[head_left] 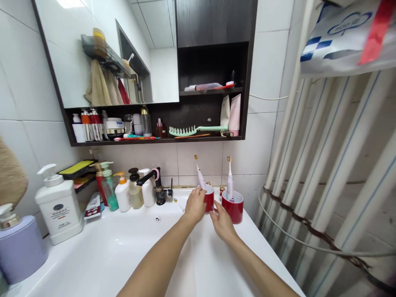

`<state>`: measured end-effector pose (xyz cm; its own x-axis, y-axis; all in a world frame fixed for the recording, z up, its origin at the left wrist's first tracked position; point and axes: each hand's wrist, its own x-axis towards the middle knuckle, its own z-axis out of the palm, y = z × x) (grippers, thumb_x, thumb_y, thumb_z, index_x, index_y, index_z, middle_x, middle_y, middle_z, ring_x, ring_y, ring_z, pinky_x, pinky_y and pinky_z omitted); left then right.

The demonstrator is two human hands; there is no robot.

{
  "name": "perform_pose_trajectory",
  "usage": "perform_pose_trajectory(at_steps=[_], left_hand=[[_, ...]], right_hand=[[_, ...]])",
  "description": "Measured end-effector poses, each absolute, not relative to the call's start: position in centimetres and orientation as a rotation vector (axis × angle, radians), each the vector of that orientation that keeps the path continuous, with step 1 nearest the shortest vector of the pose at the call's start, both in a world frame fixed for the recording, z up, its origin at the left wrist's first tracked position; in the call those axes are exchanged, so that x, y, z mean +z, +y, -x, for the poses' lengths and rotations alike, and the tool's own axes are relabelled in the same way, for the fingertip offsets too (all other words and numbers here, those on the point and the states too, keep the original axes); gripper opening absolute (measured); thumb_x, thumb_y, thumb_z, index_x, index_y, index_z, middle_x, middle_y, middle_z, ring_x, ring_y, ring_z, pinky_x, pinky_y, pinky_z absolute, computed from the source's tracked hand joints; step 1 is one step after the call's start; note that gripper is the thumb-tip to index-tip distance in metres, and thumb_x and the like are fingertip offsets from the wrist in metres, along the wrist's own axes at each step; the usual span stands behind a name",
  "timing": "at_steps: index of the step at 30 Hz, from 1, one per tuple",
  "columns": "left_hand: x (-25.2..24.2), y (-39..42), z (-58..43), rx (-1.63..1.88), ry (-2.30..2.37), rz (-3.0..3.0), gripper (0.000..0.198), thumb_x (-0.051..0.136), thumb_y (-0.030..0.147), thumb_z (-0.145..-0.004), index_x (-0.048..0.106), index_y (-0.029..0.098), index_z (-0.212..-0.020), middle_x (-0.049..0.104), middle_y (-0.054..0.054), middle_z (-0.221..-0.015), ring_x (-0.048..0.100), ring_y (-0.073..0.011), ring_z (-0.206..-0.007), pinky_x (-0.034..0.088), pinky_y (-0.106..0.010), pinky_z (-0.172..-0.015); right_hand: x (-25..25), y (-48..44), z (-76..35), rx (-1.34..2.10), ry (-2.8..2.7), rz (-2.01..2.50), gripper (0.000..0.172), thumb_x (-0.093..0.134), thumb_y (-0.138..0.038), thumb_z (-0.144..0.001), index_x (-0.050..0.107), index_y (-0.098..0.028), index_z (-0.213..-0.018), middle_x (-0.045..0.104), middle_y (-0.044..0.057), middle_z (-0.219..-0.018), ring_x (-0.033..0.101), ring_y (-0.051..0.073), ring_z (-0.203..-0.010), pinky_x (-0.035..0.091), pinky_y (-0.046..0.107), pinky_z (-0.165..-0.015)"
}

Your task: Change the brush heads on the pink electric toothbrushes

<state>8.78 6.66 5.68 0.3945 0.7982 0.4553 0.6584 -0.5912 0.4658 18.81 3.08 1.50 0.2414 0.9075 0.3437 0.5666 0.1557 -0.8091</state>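
Right hand (222,225) beside red cup (210,199), left hand's (194,205) fingers (201,194) around it

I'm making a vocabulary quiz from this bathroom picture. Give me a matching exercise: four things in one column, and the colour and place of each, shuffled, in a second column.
Things:
1 comb
2 faucet
3 left cup
4 large pump bottle

Descriptions:
A red, gripped by the left hand
B black, behind the basin
C white, to the left of the basin
D green, on the shelf

Pairs: 1-D, 2-B, 3-A, 4-C
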Motion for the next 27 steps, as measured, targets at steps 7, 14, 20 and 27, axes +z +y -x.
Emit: perform_pose_trajectory(at_steps=[7,14,20,27], left_hand=[[6.2,2.8,-5.4,1.131,1.293,-1.979,0.044,0.039,0.008,-0.061,0.032,0.016,-0.103,0.044,0.003,-0.061,0.042,-0.0077,-0.056,0.035,-0.021,-0.057],[12.4,-4.4,-3.5,1.273,0.510,-1.499,0.071,0.045,0.017,-0.062,0.000,0.025,-0.116,0.036,0.009,-0.052,0.031,-0.0020,-0.041,0.027,-0.015,-0.043],[11.9,-6.6,-2.1,1.239,0.434,-1.290,0.079,0.051,0.017,-0.054,0.002,0.025,-0.116,0.039,0.009,-0.050,0.031,-0.0020,-0.039,0.022,-0.016,-0.040],[4.3,-6.6,-0.3,1.230,0.960,-1.110,0.063,0.040,0.022,-0.055,0.014,0.017,-0.112,0.036,0.009,-0.047,0.029,-0.0028,-0.037,0.020,-0.017,-0.040]], right_hand=[[4.0,-0.4,-16.5,0.468,-1.415,1.382,0.051,0.036,-0.023,-0.064,0.026,-0.015,-0.114,0.053,0.001,-0.069,0.049,0.011,-0.053,0.041,0.026,-0.055],[10.8,-5.3,-12.5,0.540,-1.381,0.859,0.061,0.037,-0.018,-0.065,0.008,-0.022,-0.119,0.038,-0.008,-0.051,0.038,0.007,-0.044,0.036,0.020,-0.046],[10.8,-7.5,-11.5,0.650,-1.462,0.853,0.064,0.037,-0.017,-0.064,0.005,-0.024,-0.119,0.037,-0.008,-0.050,0.038,0.007,-0.044,0.037,0.021,-0.047],[5.9,-3.6,-18.6,0.259,-1.222,1.665,0.057,0.033,-0.022,-0.062,0.020,-0.012,-0.117,0.049,0.009,-0.091,0.050,0.016,-0.074,0.039,0.029,-0.065]])
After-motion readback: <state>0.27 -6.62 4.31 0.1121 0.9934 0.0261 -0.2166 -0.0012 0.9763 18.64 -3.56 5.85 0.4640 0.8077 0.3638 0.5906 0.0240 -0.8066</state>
